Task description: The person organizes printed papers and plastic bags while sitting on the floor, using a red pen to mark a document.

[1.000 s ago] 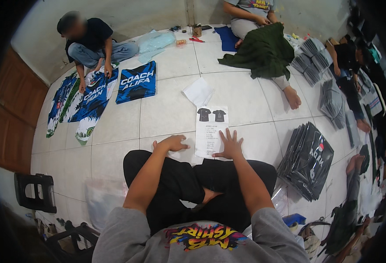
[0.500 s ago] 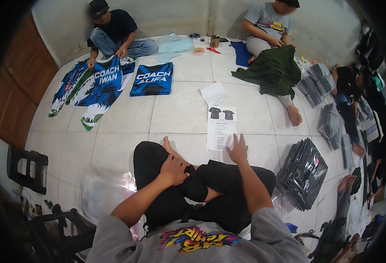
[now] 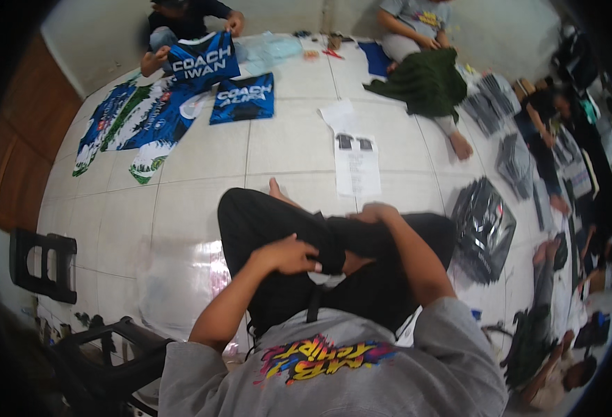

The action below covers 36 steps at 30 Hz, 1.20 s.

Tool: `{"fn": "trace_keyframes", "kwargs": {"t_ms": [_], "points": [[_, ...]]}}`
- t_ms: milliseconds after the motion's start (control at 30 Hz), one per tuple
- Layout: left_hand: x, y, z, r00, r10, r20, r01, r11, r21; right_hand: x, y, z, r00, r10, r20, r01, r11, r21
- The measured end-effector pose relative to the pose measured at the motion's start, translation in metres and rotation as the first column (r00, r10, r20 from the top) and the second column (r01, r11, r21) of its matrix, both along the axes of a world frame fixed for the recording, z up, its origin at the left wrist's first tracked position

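Observation:
My left hand lies on my black trousers at my crossed legs, fingers spread. My right hand is at the far edge of my right leg, its fingers blurred and partly hidden. Beyond it on the white tiles lies a printed paper with two dark shirt pictures, with another white sheet above it. To my right stands a stack of black bagged garments. Clear plastic lies to my left.
A co-worker holds up a blue jersey, beside more jerseys and a folded one. Another person sits with dark green fabric. People and grey bundles line the right; black stools stand left.
My right hand has left the paper and drawn back to my leg. My left hand moved from the floor onto my legs. The co-worker has lifted the blue jersey higher.

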<state>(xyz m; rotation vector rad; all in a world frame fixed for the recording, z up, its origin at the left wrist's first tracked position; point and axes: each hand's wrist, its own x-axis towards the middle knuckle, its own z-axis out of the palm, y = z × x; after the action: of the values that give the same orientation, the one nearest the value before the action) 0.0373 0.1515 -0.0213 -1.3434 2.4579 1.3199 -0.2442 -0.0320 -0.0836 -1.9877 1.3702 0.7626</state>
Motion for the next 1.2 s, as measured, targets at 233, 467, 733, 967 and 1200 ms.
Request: {"fn": "trace_keyframes", "kwargs": {"t_ms": [233, 467, 733, 967, 1200], "points": [[0.017, -0.089, 0.012, 0.943, 0.331, -0.026, -0.330, 0.921, -0.206, 0.021, 0.038, 0.051, 0.995, -0.040, -0.091, 0.012, 0.958, -0.288], [0.020, -0.163, -0.092, 0.937, 0.213, 0.277, -0.115, 0.937, -0.331, -0.013, 0.036, 0.074, 0.985, -0.150, -0.083, 0.133, 0.975, -0.177], [0.012, -0.311, -0.101, 0.956, 0.252, 0.151, -0.221, 0.955, -0.198, -0.050, -0.037, 0.017, 0.973, -0.090, 0.214, 0.129, 0.975, -0.180], [0.017, -0.525, -0.162, 0.776, 0.605, -0.179, -0.607, 0.638, -0.475, 0.036, -0.356, -0.031, 0.807, 0.052, 0.588, 0.406, 0.675, -0.617], [-0.013, -0.560, -0.211, 0.755, 0.647, -0.105, -0.518, 0.489, -0.702, 0.090, -0.616, -0.103, 0.820, -0.042, 0.571, 0.492, 0.562, -0.665]]}}
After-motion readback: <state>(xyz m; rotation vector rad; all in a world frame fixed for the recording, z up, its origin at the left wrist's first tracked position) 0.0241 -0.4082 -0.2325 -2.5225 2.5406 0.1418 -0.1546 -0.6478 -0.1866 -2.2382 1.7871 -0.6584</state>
